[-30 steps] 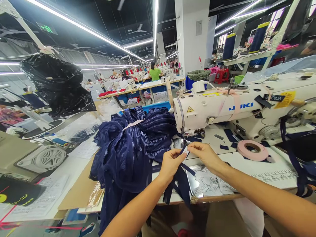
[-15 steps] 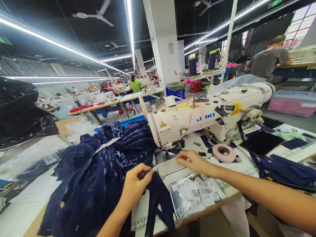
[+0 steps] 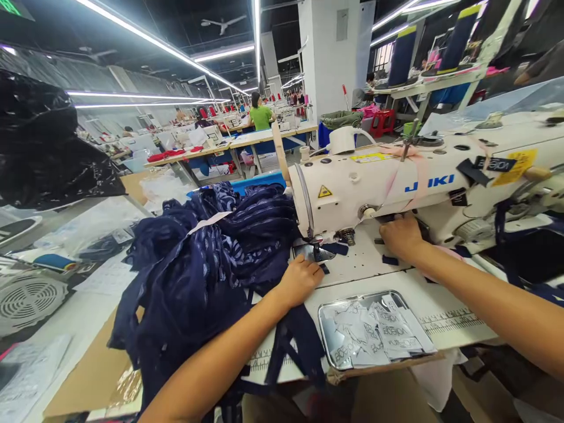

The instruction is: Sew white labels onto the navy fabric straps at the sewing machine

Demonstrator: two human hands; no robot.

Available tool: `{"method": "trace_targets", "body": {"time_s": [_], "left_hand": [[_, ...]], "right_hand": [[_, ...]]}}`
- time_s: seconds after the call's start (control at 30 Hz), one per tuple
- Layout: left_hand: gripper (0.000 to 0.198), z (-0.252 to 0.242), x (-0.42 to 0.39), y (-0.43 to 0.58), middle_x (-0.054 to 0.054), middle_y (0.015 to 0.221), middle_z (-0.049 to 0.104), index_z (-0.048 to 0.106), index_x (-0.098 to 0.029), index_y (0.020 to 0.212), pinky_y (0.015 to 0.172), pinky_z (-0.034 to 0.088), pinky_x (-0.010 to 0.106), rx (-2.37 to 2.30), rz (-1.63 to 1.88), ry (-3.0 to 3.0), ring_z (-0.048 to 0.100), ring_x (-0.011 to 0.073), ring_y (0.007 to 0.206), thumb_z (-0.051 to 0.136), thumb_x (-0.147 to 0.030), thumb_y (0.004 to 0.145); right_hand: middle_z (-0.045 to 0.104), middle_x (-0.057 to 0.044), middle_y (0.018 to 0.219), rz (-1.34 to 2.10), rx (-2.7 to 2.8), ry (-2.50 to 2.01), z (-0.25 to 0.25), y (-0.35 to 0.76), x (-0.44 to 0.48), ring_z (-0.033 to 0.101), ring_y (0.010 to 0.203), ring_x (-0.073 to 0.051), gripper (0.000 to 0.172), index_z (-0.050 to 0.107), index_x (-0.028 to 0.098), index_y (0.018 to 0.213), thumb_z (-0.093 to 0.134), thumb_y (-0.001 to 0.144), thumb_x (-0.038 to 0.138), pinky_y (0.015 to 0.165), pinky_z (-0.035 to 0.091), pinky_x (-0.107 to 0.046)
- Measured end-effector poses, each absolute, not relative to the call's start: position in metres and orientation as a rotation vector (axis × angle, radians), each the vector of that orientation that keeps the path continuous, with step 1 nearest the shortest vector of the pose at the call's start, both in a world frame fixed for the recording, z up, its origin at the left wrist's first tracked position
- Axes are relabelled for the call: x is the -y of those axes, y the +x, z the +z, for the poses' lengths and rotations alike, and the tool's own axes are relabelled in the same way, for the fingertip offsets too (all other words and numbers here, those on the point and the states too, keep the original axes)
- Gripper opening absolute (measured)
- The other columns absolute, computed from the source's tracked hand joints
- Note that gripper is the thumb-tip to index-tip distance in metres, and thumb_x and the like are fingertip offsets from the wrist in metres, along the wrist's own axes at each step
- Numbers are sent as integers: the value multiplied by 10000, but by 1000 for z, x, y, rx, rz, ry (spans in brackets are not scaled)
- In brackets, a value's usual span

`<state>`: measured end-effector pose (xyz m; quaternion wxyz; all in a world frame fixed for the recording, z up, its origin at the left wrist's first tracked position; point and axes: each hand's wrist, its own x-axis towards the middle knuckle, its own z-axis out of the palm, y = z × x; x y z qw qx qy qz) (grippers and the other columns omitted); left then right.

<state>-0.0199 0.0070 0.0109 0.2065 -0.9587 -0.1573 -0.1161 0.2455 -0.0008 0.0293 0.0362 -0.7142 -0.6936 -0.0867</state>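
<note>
My left hand (image 3: 302,280) rests at the metal needle plate (image 3: 312,252) of a white sewing machine (image 3: 339,200). Its fingers are curled down, and whatever they pinch is hidden; navy fabric strips (image 3: 304,335) hang just below it. My right hand (image 3: 400,236) reaches under the machine's arm onto the bed, with its fingers bent and their tips partly out of sight. Small navy scraps (image 3: 390,260) lie beside it. A large heap of gathered navy garments (image 3: 202,276) lies left of the needle area.
A metal tray (image 3: 324,329) of printed white labels (image 3: 374,332) stands at the table's front edge. Navy thread cones (image 3: 402,56) stand behind the machine. A black plastic bag (image 3: 48,147) hangs at left. A person in green (image 3: 261,116) sits farther back.
My left hand has moved forward to the needle plate. My right hand has left the bed's front and gone deeper under the machine's arm. The view has shifted closer to the machine.
</note>
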Motion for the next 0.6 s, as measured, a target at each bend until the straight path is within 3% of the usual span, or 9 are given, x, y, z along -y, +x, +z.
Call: {"method": "trace_targets", "body": {"time_s": [0.13, 0.27, 0.43, 0.6], "left_hand": [[242, 12, -3, -32, 37, 609, 547, 550, -124, 686, 571, 277, 301, 430, -343, -2637, 494, 146, 563, 368, -88, 842], [254, 8, -3, -32, 24, 596, 534, 527, -130, 662, 565, 293, 298, 402, -381, -2570, 496, 141, 549, 354, -67, 836], [216, 4, -3, -30, 21, 606, 547, 514, -131, 653, 557, 305, 294, 378, -369, -2533, 508, 139, 547, 398, -82, 828], [187, 4, -1, -32, 21, 615, 556, 516, -128, 663, 557, 315, 297, 394, -359, -2531, 519, 144, 555, 428, -84, 822]], "right_hand": [[658, -231, 768, -458, 2188, -2270, 30, 253, 6, 560, 888, -344, 230, 671, 65, 754, 448, 707, 29, 796, 320, -456], [652, -218, 796, -686, 2203, -2313, 22, 252, 7, 596, 777, -277, 264, 638, 14, 855, 397, 746, 29, 806, 325, -401], [636, -241, 843, -723, 2160, -2331, 15, 247, 2, 618, 709, -256, 307, 591, -39, 956, 350, 773, 14, 824, 329, -410], [640, -261, 847, -673, 2153, -2305, 17, 246, 0, 625, 735, -278, 277, 608, -30, 909, 391, 741, 6, 821, 348, -427]]}}
